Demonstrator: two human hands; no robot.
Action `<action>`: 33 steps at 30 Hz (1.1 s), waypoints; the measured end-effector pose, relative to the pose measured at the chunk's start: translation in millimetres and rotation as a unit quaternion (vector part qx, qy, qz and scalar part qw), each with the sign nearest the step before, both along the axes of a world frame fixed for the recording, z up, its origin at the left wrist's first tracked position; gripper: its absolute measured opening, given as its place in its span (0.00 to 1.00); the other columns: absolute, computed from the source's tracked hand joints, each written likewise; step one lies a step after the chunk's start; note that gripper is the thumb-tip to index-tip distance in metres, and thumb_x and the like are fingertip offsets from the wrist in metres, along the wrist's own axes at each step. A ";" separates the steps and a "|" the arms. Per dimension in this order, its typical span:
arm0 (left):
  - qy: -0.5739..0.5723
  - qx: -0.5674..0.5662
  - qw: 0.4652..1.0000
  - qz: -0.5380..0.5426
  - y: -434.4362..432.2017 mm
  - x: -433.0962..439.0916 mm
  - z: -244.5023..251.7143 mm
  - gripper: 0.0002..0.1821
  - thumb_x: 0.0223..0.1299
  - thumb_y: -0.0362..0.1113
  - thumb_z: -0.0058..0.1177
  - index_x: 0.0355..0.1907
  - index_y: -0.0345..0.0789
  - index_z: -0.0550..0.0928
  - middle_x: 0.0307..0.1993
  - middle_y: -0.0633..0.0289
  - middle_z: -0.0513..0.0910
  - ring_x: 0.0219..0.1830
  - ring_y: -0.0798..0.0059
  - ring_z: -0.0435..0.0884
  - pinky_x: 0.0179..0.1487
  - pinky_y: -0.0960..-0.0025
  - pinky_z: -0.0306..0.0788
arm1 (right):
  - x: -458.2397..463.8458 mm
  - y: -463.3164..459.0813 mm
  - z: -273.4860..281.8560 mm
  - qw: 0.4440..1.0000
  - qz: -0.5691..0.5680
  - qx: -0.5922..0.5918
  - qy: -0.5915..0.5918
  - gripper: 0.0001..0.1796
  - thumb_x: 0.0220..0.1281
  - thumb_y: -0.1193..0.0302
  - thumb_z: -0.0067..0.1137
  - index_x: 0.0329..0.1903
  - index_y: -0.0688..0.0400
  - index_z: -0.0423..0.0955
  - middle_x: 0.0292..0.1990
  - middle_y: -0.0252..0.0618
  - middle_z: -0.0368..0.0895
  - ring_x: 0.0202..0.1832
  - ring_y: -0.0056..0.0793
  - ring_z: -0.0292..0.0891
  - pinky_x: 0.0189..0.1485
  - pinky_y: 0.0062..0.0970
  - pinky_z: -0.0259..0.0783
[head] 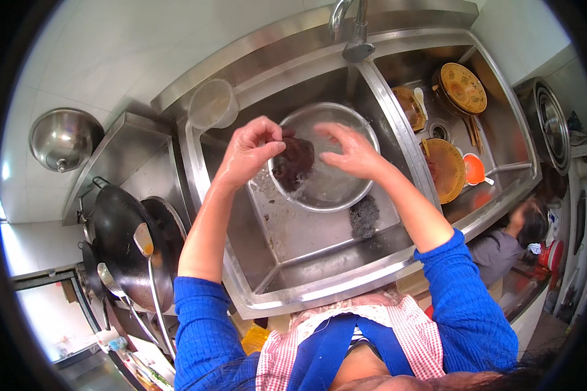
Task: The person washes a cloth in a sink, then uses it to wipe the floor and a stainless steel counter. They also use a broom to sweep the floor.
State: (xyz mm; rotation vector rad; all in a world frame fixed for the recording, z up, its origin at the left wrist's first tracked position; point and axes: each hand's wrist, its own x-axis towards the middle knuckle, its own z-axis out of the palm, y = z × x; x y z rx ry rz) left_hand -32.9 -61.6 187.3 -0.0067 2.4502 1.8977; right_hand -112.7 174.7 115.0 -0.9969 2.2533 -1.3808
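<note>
A round metal basin (342,195) with water in it sits in the left bowl of a stainless steel sink. My left hand (254,149) is over the basin's left side, thumb and forefinger pinched on a dark, limp, wet-looking item (296,161) that hangs into the basin; what it is I cannot tell. Over the basin's right part is my right hand (349,149), fingers apart and slightly blurred, holding nothing. A dark scouring pad (364,216) lies on the sink floor just outside the basin, below its right side.
Stacked patterned bowls (462,88), a yellow colander (447,171) and an orange ladle (473,169) occupy the right sink bowl. The faucet (358,49) rises behind. A plastic tub (213,104) is at the back left corner. Woks (127,234) stand left; another person (499,249) is at right.
</note>
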 end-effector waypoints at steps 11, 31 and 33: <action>-0.005 0.342 0.934 0.101 2.1 -5.4 -27.0 0.13 0.57 0.31 0.63 0.43 0.38 0.76 0.42 0.69 0.75 0.42 0.82 0.73 0.46 0.75 0.69 | -1.5 -37.3 -22.2 0.911 0.101 -0.197 -0.347 0.30 0.52 0.77 0.65 0.61 0.63 0.72 0.53 0.35 0.79 0.54 0.24 0.73 0.60 0.27 0.67; -0.161 0.184 0.966 -0.080 31.7 -9.8 -72.9 0.29 0.51 0.25 0.60 0.58 0.30 0.72 0.49 0.58 0.82 0.55 0.68 0.78 0.57 0.66 0.72 | 0.6 18.4 54.1 0.996 0.054 0.060 -0.046 0.14 0.50 0.72 0.60 0.42 0.59 0.80 0.37 0.51 0.83 0.41 0.48 0.80 0.44 0.33 0.75; -0.101 0.141 0.985 -0.017 11.2 -7.0 -68.0 0.19 0.46 0.25 0.61 0.45 0.32 0.79 0.49 0.63 0.78 0.51 0.73 0.77 0.57 0.69 0.71 | -0.4 29.0 66.9 0.990 0.050 0.132 -0.026 0.13 0.50 0.72 0.60 0.40 0.60 0.79 0.35 0.50 0.83 0.39 0.49 0.80 0.43 0.33 0.75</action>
